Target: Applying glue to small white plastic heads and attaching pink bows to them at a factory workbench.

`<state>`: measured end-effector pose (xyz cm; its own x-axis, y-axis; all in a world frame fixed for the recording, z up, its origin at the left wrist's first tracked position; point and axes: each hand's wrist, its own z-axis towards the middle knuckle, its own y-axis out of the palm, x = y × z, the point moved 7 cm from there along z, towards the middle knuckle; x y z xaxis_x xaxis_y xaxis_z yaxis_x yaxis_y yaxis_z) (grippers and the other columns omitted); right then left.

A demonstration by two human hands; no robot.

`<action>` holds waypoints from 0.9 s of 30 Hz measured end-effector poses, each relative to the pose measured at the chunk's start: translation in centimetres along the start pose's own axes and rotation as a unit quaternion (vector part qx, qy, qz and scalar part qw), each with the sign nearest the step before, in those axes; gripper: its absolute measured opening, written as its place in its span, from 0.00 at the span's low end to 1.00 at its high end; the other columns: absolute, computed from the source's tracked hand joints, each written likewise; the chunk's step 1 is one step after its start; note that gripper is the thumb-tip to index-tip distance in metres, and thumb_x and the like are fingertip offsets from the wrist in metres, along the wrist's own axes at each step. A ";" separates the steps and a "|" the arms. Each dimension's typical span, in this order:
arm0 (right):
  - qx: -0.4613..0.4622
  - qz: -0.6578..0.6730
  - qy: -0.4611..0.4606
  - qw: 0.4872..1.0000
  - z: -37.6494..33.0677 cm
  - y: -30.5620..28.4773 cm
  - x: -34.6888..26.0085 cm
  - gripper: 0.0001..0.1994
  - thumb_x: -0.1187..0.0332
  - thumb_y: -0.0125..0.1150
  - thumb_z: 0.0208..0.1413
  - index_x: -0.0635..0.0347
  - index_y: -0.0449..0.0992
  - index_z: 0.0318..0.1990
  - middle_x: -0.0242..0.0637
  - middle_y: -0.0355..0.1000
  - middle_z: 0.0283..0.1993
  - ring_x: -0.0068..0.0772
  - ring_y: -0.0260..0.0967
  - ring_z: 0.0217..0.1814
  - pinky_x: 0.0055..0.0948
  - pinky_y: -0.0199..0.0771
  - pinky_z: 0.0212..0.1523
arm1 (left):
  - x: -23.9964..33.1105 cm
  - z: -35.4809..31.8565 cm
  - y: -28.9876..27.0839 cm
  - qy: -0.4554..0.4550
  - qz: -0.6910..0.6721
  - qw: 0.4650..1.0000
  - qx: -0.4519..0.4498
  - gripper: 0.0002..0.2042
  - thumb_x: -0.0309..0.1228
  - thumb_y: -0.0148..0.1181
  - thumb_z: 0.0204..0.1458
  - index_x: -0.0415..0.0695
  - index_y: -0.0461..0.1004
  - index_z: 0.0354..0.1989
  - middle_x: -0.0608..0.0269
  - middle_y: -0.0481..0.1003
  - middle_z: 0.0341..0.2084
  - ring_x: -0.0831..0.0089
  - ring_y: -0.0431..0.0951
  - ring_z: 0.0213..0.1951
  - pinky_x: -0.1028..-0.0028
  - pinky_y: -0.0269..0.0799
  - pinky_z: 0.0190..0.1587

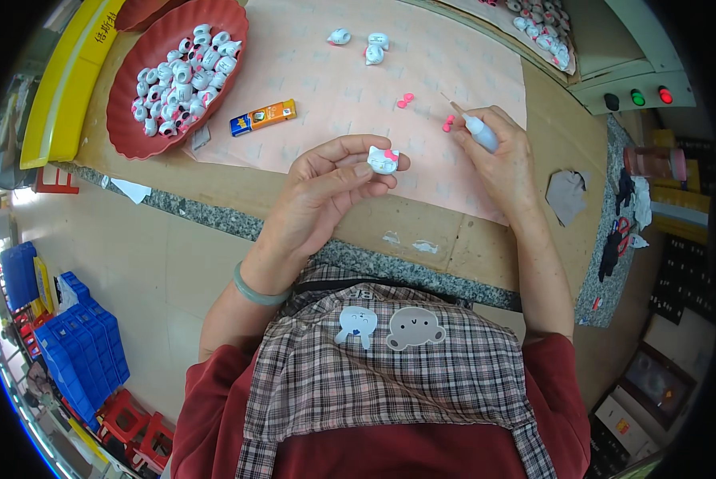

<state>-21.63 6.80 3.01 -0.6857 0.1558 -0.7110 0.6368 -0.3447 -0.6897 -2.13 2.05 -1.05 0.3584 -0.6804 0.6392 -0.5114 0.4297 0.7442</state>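
Note:
My left hand (326, 188) is closed on a small white cat head (383, 161) with a pink bow near one ear, held between thumb and fingers above the table's front part. My right hand (498, 152) grips a small white squeeze bottle (481, 134) with a thin nozzle, pointing up and to the left. Right by those fingertips is a pink bow (449, 123); I cannot tell whether they touch it. Another pink bow (406, 100) lies on the pink paper (318, 80). Farther back are a few white heads (375, 53).
A red scalloped bowl (122, 132) full of white heads stands at the left, beside a yellow bin (63, 80). An orange and blue box (263, 117) lies near it. A grey scrap (567, 195) is at the right. Behind it, a housing (645, 72) has lit green and red buttons.

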 end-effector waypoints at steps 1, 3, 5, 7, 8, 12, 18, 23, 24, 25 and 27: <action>0.001 -0.028 -0.010 1.000 0.1 0.2 -0.2 0.06 0.74 0.61 0.47 0.63 0.75 0.34 0.37 0.71 0.32 0.33 0.69 0.31 0.27 0.68 0.35 | 0.0 0.0 0.0 0.000 -0.002 1.000 0.000 0.15 0.21 0.49 0.53 0.31 0.66 0.50 0.41 0.72 0.43 0.71 0.77 0.38 0.78 0.74 0.44; 0.003 -0.085 -0.030 0.996 0.3 0.6 -0.6 0.06 0.73 0.61 0.47 0.64 0.76 0.33 0.39 0.71 0.32 0.35 0.69 0.31 0.27 0.68 0.35 | 0.0 0.0 -0.1 0.000 -0.005 1.000 0.000 0.15 0.21 0.49 0.53 0.31 0.66 0.50 0.41 0.72 0.43 0.71 0.77 0.38 0.78 0.74 0.44; 0.004 -0.099 -0.044 0.994 0.5 0.8 -0.4 0.06 0.74 0.61 0.47 0.63 0.76 0.33 0.36 0.71 0.31 0.31 0.68 0.31 0.26 0.67 0.34 | 0.0 -0.1 -0.3 -0.001 -0.003 1.000 0.004 0.15 0.21 0.49 0.53 0.31 0.67 0.49 0.41 0.72 0.43 0.71 0.77 0.38 0.78 0.74 0.44; 0.010 -0.126 -0.072 0.989 0.7 0.9 -0.3 0.06 0.74 0.60 0.48 0.62 0.76 0.34 0.31 0.70 0.29 0.23 0.67 0.29 0.23 0.66 0.31 | 0.0 -0.1 -0.3 0.000 -0.003 1.000 0.006 0.15 0.21 0.49 0.53 0.31 0.67 0.49 0.41 0.72 0.43 0.71 0.77 0.38 0.78 0.74 0.44; 0.009 -0.126 -0.073 0.989 0.7 0.8 -0.1 0.06 0.74 0.60 0.48 0.62 0.76 0.34 0.31 0.70 0.29 0.23 0.67 0.29 0.23 0.66 0.31 | -0.1 -0.2 -0.3 0.000 -0.003 1.000 0.007 0.14 0.21 0.49 0.53 0.32 0.67 0.49 0.41 0.72 0.43 0.72 0.77 0.38 0.78 0.74 0.44; -0.018 0.032 0.057 0.998 0.9 0.6 1.9 0.04 0.73 0.60 0.49 0.62 0.75 0.33 0.30 0.69 0.27 0.19 0.65 0.25 0.19 0.62 0.24 | 0.0 -0.2 -0.4 0.004 -0.003 1.000 0.008 0.14 0.21 0.50 0.53 0.32 0.67 0.49 0.42 0.73 0.43 0.72 0.77 0.38 0.78 0.74 0.44; -0.093 0.433 0.210 0.872 -0.8 1.4 1.9 0.04 0.73 0.59 0.50 0.60 0.72 0.33 0.32 0.69 0.26 0.15 0.62 0.20 0.15 0.56 0.18 | -0.3 -0.2 -0.2 0.002 0.009 1.000 0.007 0.14 0.22 0.51 0.54 0.33 0.68 0.49 0.44 0.73 0.42 0.73 0.76 0.38 0.79 0.73 0.44; -0.099 0.493 0.224 0.835 -2.1 2.0 0.4 0.04 0.74 0.58 0.50 0.60 0.71 0.33 0.33 0.70 0.26 0.16 0.63 0.20 0.15 0.56 0.17 | -0.7 -0.1 0.2 0.008 0.043 0.999 0.010 0.14 0.23 0.52 0.54 0.34 0.68 0.49 0.47 0.74 0.42 0.74 0.76 0.38 0.78 0.73 0.44; -0.099 0.495 0.225 0.833 -2.4 2.2 0.2 0.04 0.74 0.58 0.50 0.60 0.71 0.33 0.33 0.70 0.26 0.16 0.63 0.20 0.15 0.56 0.17 | -0.7 -0.1 0.4 0.014 0.063 0.998 0.014 0.14 0.24 0.53 0.53 0.34 0.68 0.49 0.49 0.74 0.42 0.74 0.76 0.38 0.78 0.72 0.44; -0.107 0.507 0.219 0.827 -2.7 2.4 0.0 0.04 0.74 0.58 0.50 0.61 0.71 0.33 0.34 0.71 0.27 0.17 0.64 0.20 0.15 0.57 0.17 | -0.6 -0.2 0.5 0.019 0.083 0.996 0.018 0.14 0.24 0.54 0.53 0.34 0.68 0.49 0.50 0.74 0.41 0.74 0.76 0.38 0.78 0.72 0.44; -0.121 0.531 0.208 0.812 -3.2 2.8 -0.4 0.04 0.74 0.58 0.50 0.62 0.71 0.33 0.36 0.72 0.27 0.17 0.65 0.20 0.15 0.59 0.17 | -0.7 -0.1 0.7 0.023 0.104 0.994 0.021 0.15 0.24 0.55 0.53 0.34 0.69 0.49 0.51 0.75 0.41 0.74 0.76 0.38 0.78 0.72 0.44</action>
<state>-18.44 8.71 0.94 0.4429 0.2062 -0.8726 0.8763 -0.3052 0.3727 -2.65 2.93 -0.95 0.2767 -0.5514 0.7870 -0.6104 0.5317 0.5872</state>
